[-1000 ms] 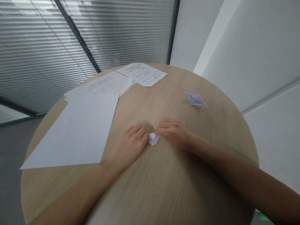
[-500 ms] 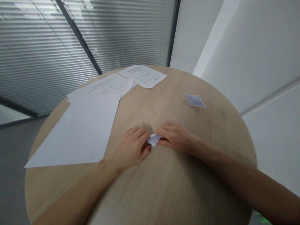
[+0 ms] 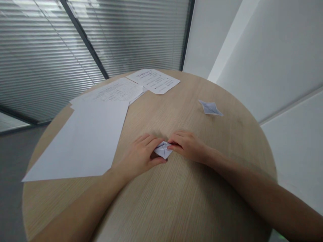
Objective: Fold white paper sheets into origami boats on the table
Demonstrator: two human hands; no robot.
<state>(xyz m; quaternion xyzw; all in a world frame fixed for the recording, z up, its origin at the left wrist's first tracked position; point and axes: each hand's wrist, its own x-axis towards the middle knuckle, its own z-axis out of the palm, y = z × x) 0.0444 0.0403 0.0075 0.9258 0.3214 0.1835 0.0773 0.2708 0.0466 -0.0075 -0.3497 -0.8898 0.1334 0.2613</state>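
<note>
Between my two hands, low over the middle of the table, is a small folded piece of white paper (image 3: 163, 150) with creases and a point facing me. My left hand (image 3: 142, 153) holds its left side, thumb at the near edge and fingers along the far edge. At the right corner, my right hand (image 3: 185, 144) pinches the paper between thumb and fingers. Part of the paper is hidden under the fingers. Farther back on the right lies another folded paper piece (image 3: 210, 108), with two pointed ends, which neither hand touches.
On the left of the round wooden table (image 3: 156, 208) lies a large blank white sheet (image 3: 83, 141). It partly covers printed sheets (image 3: 114, 91); another printed page (image 3: 155, 81) lies at the back. Window blinds (image 3: 141, 33) and a white wall (image 3: 275, 57) stand beyond.
The folded paper has turned so that a wider creased face shows. My left thumb has straightened along its near edge, and the left hand has opened a little around it.
</note>
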